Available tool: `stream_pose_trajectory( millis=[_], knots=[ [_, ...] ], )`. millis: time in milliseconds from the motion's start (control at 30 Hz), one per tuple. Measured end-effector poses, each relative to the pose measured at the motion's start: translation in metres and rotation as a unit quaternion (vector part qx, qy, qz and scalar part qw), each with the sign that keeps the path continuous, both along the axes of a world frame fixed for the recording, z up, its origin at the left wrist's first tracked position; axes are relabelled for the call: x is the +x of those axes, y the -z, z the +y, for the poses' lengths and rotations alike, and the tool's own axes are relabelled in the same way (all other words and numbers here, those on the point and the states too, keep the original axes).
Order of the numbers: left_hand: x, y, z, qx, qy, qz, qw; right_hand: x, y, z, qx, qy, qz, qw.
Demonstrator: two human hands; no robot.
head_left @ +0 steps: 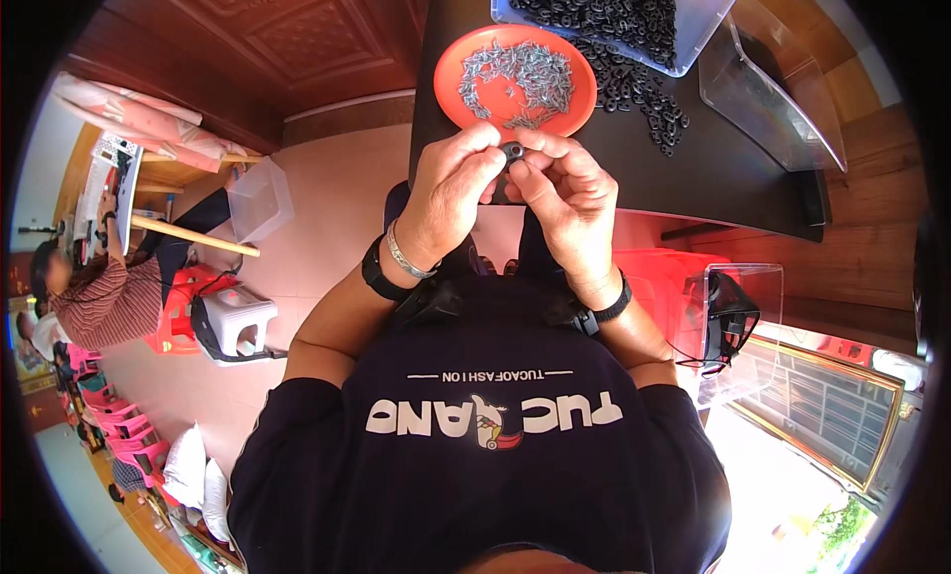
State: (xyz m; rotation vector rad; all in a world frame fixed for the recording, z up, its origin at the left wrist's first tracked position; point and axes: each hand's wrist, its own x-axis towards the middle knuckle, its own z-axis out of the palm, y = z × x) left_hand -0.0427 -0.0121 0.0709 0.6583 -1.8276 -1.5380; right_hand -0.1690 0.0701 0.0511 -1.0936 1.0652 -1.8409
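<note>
Between the fingertips of both hands is a small black plastic part [512,152] with a hole in it. My left hand [444,190] pinches it from the left, thumb and fingers closed. From the other side my right hand [570,193] grips it between thumb and fingers. Just beyond the hands lies an orange-red plate [449,87], with many small silver screws [545,74] spread on it. Loose black parts [644,97], small and ring-like, are scattered on the table to the plate's right. Whether a screw is in my fingers is too small to tell.
A translucent plastic bin [708,24] full of black parts stands at the far edge of the dark table [684,188]. Right of it is a clear plastic container [773,104]. Red stools [644,277] stand below on the right. A person in a striped top [119,302] sits at left.
</note>
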Motion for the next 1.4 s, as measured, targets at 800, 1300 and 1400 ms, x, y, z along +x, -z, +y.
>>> stream_pose_trajectory(
  millis=[800,1300,1400],
  knots=[
    [0.009,-0.017,0.005,-0.331,-0.017,-0.028,0.943,-0.007,-0.006,0.003,-0.065,-0.094,-0.056,0.992],
    [0.005,0.002,-0.006,-0.511,-0.042,0.033,0.858,-0.004,-0.004,0.002,-0.071,-0.101,-0.103,0.987],
    [0.003,0.003,-0.003,-0.512,-0.054,0.029,0.857,-0.005,-0.003,0.001,-0.078,-0.106,-0.112,0.985]
  ],
)
